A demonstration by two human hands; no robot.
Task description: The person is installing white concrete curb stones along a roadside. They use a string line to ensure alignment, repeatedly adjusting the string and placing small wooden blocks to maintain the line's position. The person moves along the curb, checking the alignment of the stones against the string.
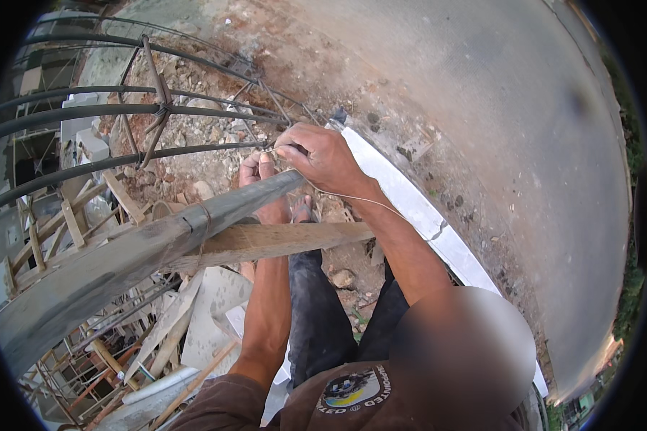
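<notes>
At the end of a grey wooden beam (251, 194), my two hands come close together. My left hand (255, 171), partly hidden behind the beam, has its thumb and fingers pinched on a thin pale string (349, 196). Just to its right, my right hand (323, 154) is closed with its fingertips on the same string. A length of it trails from the beam end across my right forearm. Below the grey beam a lighter wooden plank (287, 242) crosses over my left forearm. Thin string or wire is wound around the beam where the two timbers meet.
A cage of steel reinforcing bars (216, 111) with tied stirrups reaches in from the upper left. Rubble (194, 147) lies beneath it. A white ledge (402, 190) curves along my right, beside a grey road (510, 129). Scrap timber (169, 334) is piled lower left.
</notes>
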